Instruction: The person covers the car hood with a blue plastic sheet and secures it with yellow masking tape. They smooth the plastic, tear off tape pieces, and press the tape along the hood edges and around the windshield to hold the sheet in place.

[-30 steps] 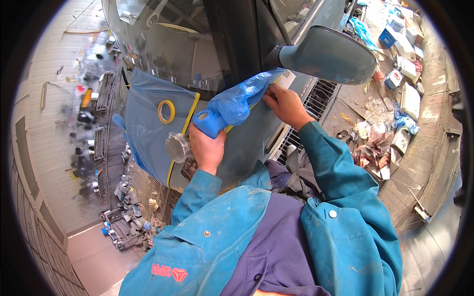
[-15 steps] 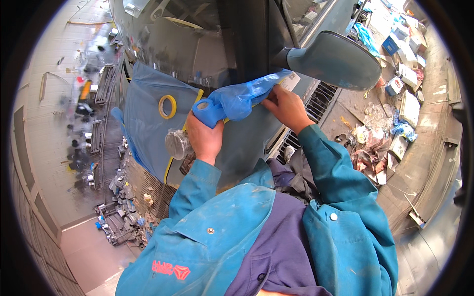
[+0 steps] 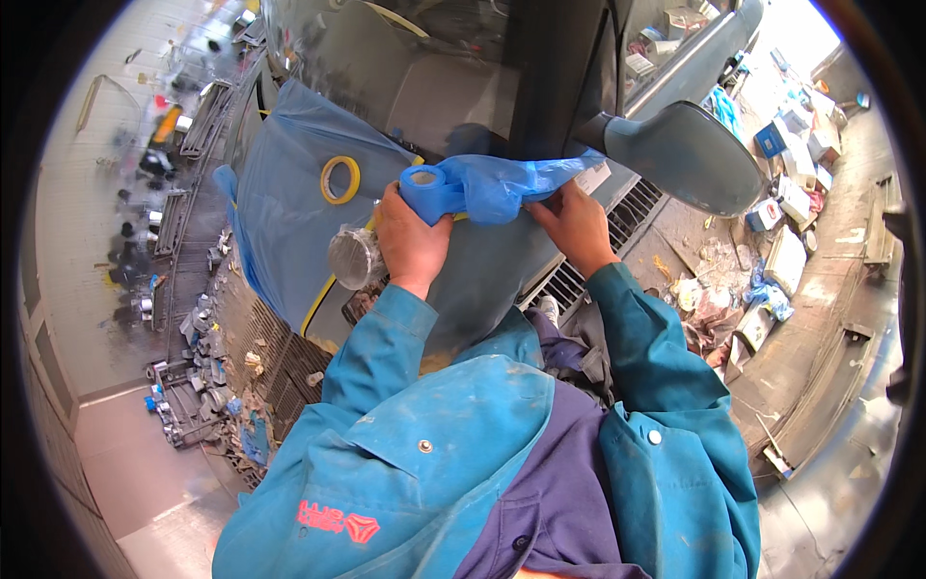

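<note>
My left hand is wrapped round a roll of blue masking film. From the roll a loose, crumpled length of film stretches across to my right hand, whose thumb and fingers pinch its lower edge; the far end reaches toward the side mirror. Both hands are close to the grey car body, below the windscreen. Spread blue sheeting covers the panel to the left, edged with yellow tape. On it sits a roll of yellow masking tape. Beside my left wrist is a round object in clear wrapping.
The car's side mirror juts out at the upper right. Boxes and crumpled wrappings lie on the floor at right. A floor grating runs beside the car. Assorted parts line the left side.
The scene has shifted slightly right and down in view at the mirror. The film between my hands hangs straighter, and my right hand has moved a little lower. Both hands keep their grip.
</note>
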